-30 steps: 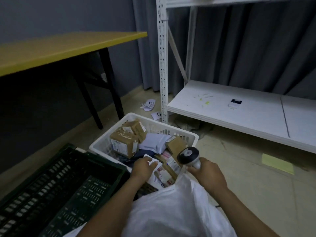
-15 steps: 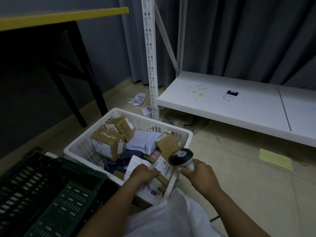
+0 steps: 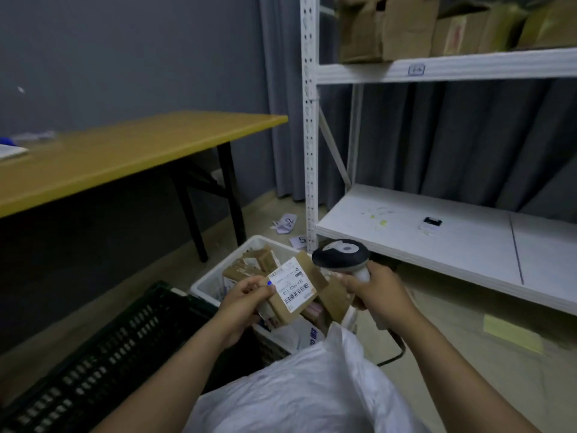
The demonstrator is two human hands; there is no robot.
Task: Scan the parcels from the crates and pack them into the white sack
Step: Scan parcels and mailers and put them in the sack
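Note:
My left hand (image 3: 245, 303) holds a small cardboard parcel (image 3: 296, 293) above the white crate (image 3: 204, 284), its barcode label facing up. My right hand (image 3: 379, 292) grips a handheld barcode scanner (image 3: 342, 254) by the handle, its head just right of the parcel. A blue light spot shows on the label's left edge. Several more cardboard parcels (image 3: 249, 267) lie in the crate. The white sack (image 3: 312, 392) sits crumpled in front of me, between my forearms.
A dark green crate (image 3: 103, 354) stands at the lower left. A yellow-topped table (image 3: 125, 151) with black legs is on the left. White metal shelving (image 3: 452, 232) fills the right, with cardboard boxes (image 3: 437, 23) on its upper shelf. Paper scraps (image 3: 285, 223) lie on the floor.
My left hand has lifted a cardboard parcel out of the white crate. My right hand has raised the scanner beside it. My view has tilted up.

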